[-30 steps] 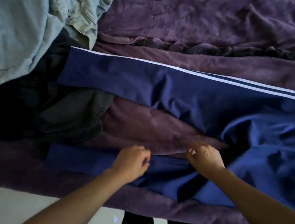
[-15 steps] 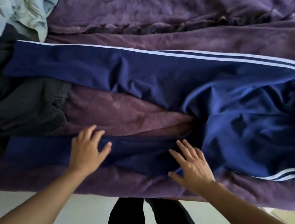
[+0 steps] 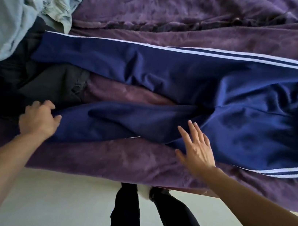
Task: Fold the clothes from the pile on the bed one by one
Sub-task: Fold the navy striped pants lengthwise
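On the bed (image 3: 137, 159), the trousers (image 3: 169, 71) lay across mid-frame, lengthwise left to right, waist right, cuffs pointing left at the pile (image 3: 8, 16). My right hand (image 3: 198, 150) pressed the near leg, fingers spread; my left hand (image 3: 38, 120) pinched its cuff.

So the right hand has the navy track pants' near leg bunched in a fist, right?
No: the head view shows the right hand lying flat, fingers spread, on the near leg of the navy track pants.
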